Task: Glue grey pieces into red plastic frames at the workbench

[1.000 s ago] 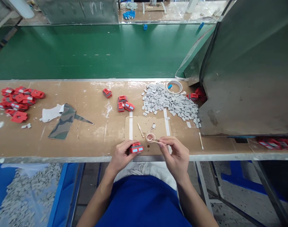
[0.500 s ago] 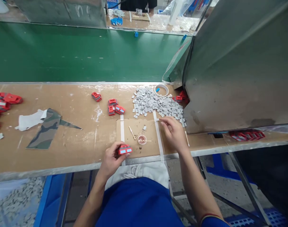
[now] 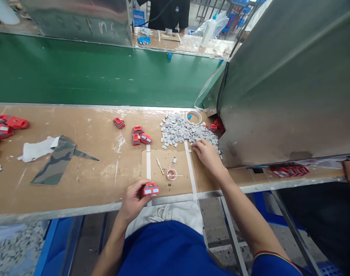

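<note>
My left hand (image 3: 134, 197) grips a small red plastic part (image 3: 151, 189) with pale blue windows, held at the near edge of the brown bench (image 3: 91, 168). My right hand (image 3: 207, 153) reaches out to the near edge of a pile of small grey pieces (image 3: 183, 130), fingertips touching them; whether it has one pinched is hidden. Between the hands, on a taped cardboard mat (image 3: 166, 168), sit a small round cup (image 3: 172, 174) with a thin stick across it and another stick (image 3: 160, 165).
Three loose red parts (image 3: 139, 135) lie behind the mat and a heap of red parts (image 3: 7, 124) at far left. A camouflage cloth scrap (image 3: 57, 161) and white scrap lie left. A tape ring (image 3: 193, 117), a large grey metal housing (image 3: 284, 84) and the green belt (image 3: 100, 73) stand behind.
My right hand let go of the stick at the cup and moved out right to the grey pile. My left hand kept hold of the red part. The view shifted right.
</note>
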The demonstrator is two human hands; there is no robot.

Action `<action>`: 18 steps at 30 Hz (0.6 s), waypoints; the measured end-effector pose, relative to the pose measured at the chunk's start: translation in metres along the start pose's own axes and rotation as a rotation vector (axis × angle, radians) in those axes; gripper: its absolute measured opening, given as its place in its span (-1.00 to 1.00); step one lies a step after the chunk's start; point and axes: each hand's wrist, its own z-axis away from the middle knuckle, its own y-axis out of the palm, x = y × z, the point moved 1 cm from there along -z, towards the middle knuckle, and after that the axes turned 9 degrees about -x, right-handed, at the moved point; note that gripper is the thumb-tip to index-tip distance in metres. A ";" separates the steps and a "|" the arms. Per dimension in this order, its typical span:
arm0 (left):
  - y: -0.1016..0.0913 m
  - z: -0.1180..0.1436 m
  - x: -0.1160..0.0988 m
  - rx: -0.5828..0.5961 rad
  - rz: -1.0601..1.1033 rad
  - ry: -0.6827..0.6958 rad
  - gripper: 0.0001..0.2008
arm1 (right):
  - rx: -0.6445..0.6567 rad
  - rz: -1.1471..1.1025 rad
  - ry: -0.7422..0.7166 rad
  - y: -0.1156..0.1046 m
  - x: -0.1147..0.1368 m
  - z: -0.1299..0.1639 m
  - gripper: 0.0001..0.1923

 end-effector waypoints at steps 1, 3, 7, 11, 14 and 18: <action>-0.001 0.000 0.000 -0.001 0.007 0.016 -0.64 | 0.005 0.018 -0.002 0.001 0.000 0.002 -0.82; -0.002 0.001 -0.001 0.001 0.018 0.044 -0.61 | 0.019 0.049 -0.009 0.000 -0.001 0.007 -0.80; -0.004 0.002 0.001 0.006 0.009 0.045 -0.55 | 0.077 0.090 -0.033 -0.009 -0.001 0.021 -0.78; -0.004 0.004 0.003 0.002 0.025 0.014 -0.52 | 0.125 0.129 -0.049 -0.016 0.000 0.029 -0.78; -0.003 0.008 0.001 0.009 0.033 -0.012 -0.47 | 0.139 0.147 -0.061 -0.017 0.001 0.029 -0.77; 0.002 0.013 -0.003 0.030 0.072 -0.053 -0.39 | 0.127 0.143 -0.095 -0.016 0.001 0.030 -0.79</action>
